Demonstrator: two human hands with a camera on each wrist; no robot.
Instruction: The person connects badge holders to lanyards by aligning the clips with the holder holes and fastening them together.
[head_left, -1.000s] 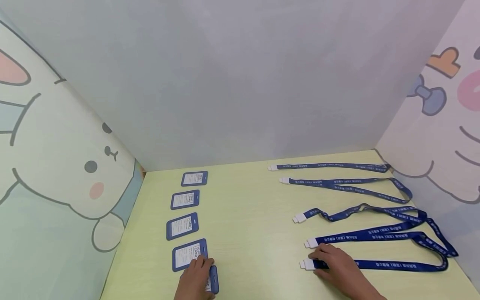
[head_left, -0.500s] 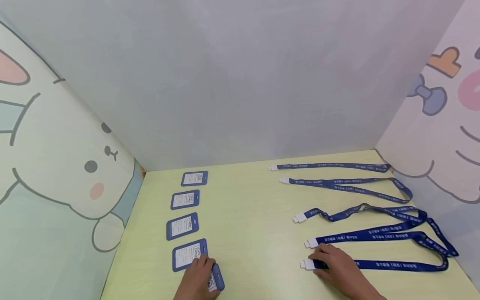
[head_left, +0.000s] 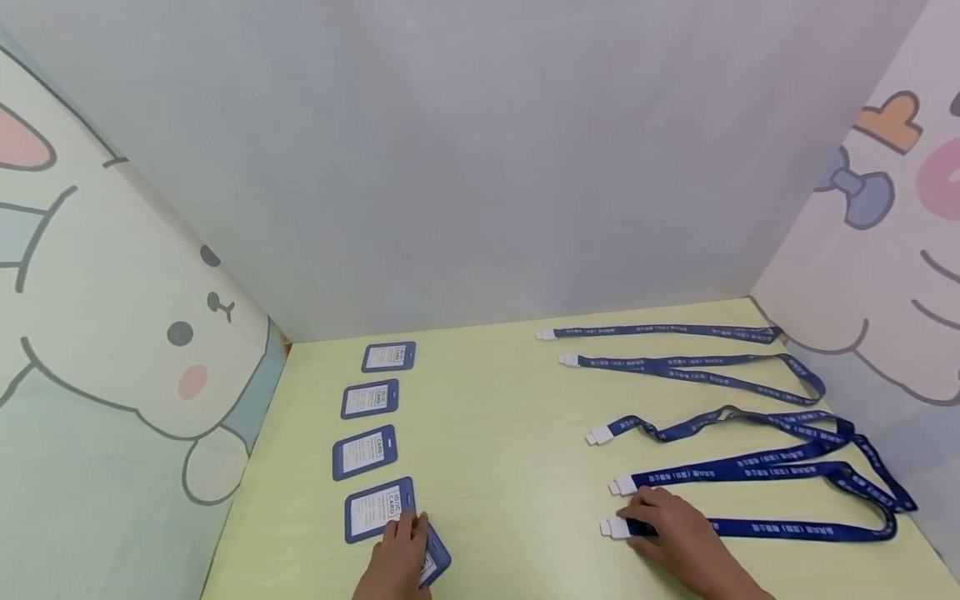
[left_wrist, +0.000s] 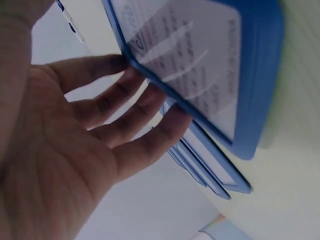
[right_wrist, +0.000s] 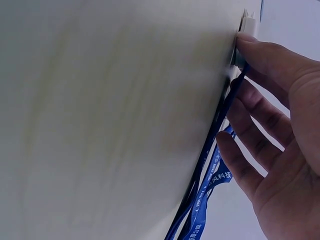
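My left hand (head_left: 396,557) holds a blue ID card holder (head_left: 437,557) at the near left, its fingers on one long edge. In the left wrist view, the fingertips (left_wrist: 175,117) meet the frame of this card holder (left_wrist: 262,85), which slants over the table; the thumb's contact is hidden. At the near right, my right hand (head_left: 675,537) pinches the nearest blue lanyard (head_left: 787,531) just behind its white clip (head_left: 617,528). The right wrist view has the thumb at the clip (right_wrist: 250,27), the other fingers loosely bent along the strap.
Several more card holders (head_left: 364,452) lie in a column on the left of the pale table (head_left: 495,467). More lanyards (head_left: 720,335) stretch across the right side, clips pointing left; some straps overlap. A grey wall (head_left: 480,183) stands behind, with cartoon-printed panels (head_left: 135,317) on both sides.
The card holder under my left hand has turned and shifted slightly to the right, and the hand has moved a little with it. My right hand stays on the lanyard.
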